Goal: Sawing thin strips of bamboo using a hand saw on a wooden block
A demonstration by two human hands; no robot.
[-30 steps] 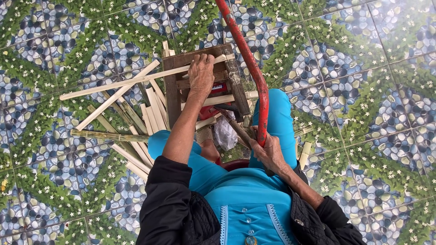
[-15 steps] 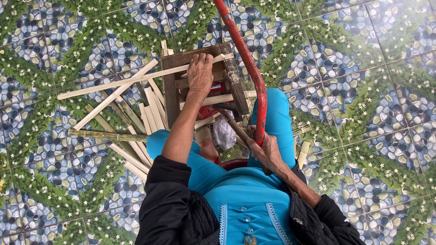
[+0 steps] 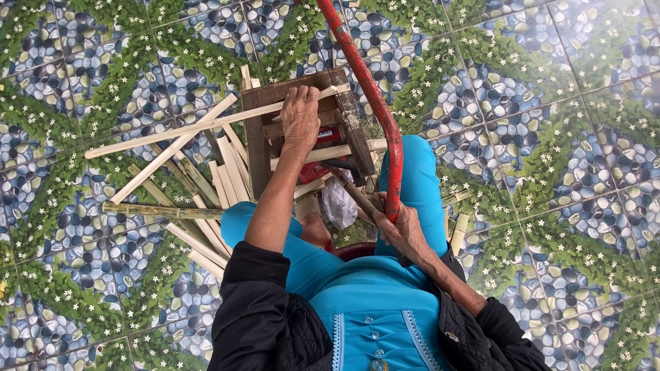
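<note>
- A pale split stick (image 3: 206,126) lies across the top of a dark wooden stand (image 3: 256,137), reaching well out to the left over the tiled floor (image 3: 564,137); it seems laid crosswise there so the frame bears it while it is worked.
- The left hand (image 3: 300,118) presses palm-down on the stick where it crosses the stand; its fingers are curled over the wood, holding it flat against the frame, most likely to stop it from sliding.
- The left forearm runs straight up from the lap, elbow bent, wrist level with the stand.
- The right hand (image 3: 402,230) sits lower and nearer the body; its fingers are wrapped tight round the end of a red curved bar (image 3: 368,89), which sweeps up and away past the stand's right side; I judge it a lever or frame handle, gripped low for leverage.
- The right wrist is cocked back and the forearm comes in from the lower right.
- A heap of more cut sticks (image 3: 199,199) fans out on the floor just left of the stand, within easy reach; a few short offcuts (image 3: 457,230) lie beside the right knee.
- A crumpled pale bag (image 3: 339,204) rests under the stand, between the knees.
</note>
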